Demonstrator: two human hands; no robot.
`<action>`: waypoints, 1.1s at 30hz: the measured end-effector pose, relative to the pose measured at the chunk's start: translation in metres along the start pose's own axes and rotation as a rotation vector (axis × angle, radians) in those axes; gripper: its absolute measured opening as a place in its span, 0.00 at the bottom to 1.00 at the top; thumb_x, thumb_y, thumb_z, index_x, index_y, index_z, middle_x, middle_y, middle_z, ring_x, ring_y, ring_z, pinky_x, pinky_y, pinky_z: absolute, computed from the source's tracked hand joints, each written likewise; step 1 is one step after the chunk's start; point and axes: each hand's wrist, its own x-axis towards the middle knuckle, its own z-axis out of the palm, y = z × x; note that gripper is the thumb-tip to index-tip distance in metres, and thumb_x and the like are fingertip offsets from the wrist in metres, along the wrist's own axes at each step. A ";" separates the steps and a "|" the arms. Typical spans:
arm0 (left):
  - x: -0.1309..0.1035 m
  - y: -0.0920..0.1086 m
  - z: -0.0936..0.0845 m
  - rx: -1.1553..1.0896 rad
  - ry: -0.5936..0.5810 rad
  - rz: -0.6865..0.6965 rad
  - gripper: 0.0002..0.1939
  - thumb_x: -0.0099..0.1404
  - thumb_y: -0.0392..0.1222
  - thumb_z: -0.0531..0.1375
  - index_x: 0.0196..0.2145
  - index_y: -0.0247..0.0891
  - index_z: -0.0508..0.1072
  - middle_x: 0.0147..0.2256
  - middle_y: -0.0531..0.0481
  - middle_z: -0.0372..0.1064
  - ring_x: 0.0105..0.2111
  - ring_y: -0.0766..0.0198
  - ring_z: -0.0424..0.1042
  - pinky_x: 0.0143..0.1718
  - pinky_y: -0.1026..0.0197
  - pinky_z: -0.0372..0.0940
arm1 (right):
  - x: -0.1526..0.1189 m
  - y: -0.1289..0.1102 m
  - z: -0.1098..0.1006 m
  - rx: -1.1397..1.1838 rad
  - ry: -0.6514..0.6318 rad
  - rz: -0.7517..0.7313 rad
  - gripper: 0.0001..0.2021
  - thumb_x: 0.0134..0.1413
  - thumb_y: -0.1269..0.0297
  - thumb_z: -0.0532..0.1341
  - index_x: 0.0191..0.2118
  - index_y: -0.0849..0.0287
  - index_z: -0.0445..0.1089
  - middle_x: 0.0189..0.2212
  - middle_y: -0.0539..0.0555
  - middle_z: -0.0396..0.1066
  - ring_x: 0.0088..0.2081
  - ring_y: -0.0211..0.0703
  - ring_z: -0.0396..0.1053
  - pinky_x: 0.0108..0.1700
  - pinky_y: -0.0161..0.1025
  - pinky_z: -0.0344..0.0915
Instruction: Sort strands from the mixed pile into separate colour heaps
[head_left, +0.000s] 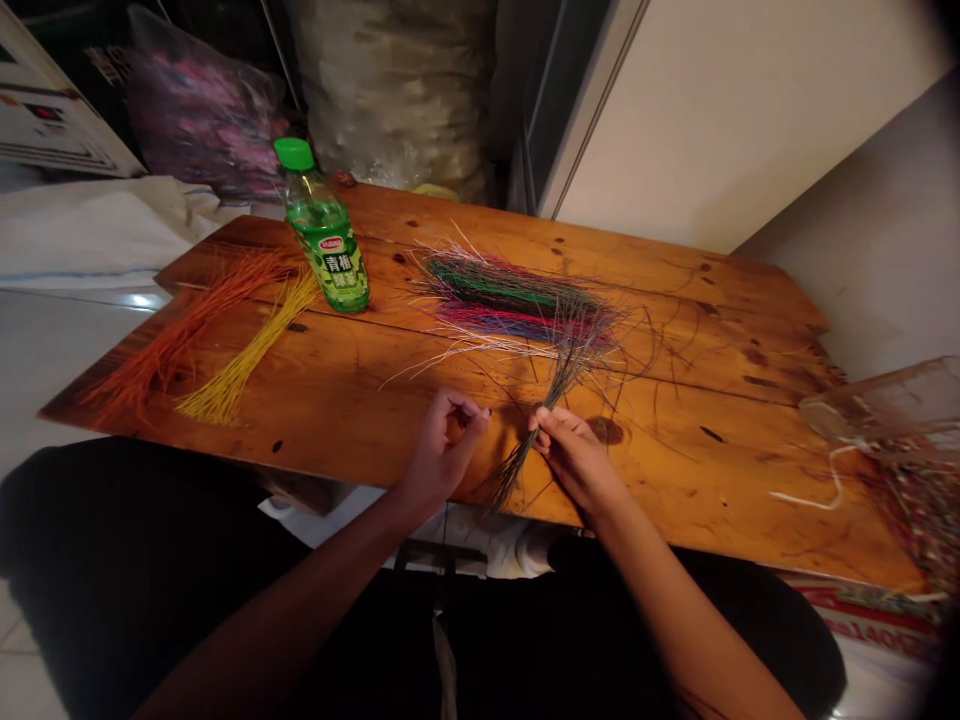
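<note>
A bundle of thin dark grey strands (566,372) is gripped near its lower end by my right hand (574,450), between thumb and fingers. Its loose tips fan out over a pile of green, red, blue and white strands (510,295) lying on the wooden table (405,405). Just left of the bundle, apart from it, my left hand (444,445) is closed, thumb and forefinger brought together. Whatever may be in that pinch is too small to make out.
On the left of the table lie orange strands (187,325) and yellow strands (251,350). A green-capped drink bottle (328,240) stands behind them. To the right is a clear container (892,400) by a heap of mixed scraps (919,490). A white wall (720,110) rises behind.
</note>
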 end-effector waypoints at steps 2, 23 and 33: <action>-0.002 0.002 0.001 0.047 -0.054 0.025 0.02 0.60 0.38 0.56 0.31 0.39 0.64 0.29 0.53 0.62 0.30 0.69 0.63 0.33 0.64 0.59 | -0.001 0.001 0.002 -0.049 0.011 -0.003 0.12 0.48 0.55 0.62 0.25 0.59 0.70 0.16 0.45 0.55 0.21 0.32 0.50 0.25 0.33 0.47; 0.003 0.011 0.002 0.107 -0.464 -0.057 0.05 0.62 0.43 0.54 0.33 0.39 0.65 0.32 0.50 0.66 0.35 0.64 0.67 0.36 0.61 0.61 | -0.001 0.002 0.008 -0.022 0.067 -0.040 0.11 0.47 0.55 0.62 0.27 0.58 0.73 0.16 0.46 0.57 0.22 0.33 0.52 0.27 0.34 0.49; 0.003 0.010 0.003 -0.052 -0.516 -0.182 0.05 0.62 0.41 0.54 0.31 0.39 0.59 0.26 0.55 0.60 0.27 0.69 0.63 0.30 0.65 0.58 | -0.001 0.003 0.004 -0.061 0.010 -0.021 0.10 0.48 0.56 0.62 0.27 0.58 0.73 0.17 0.45 0.57 0.23 0.33 0.52 0.29 0.34 0.49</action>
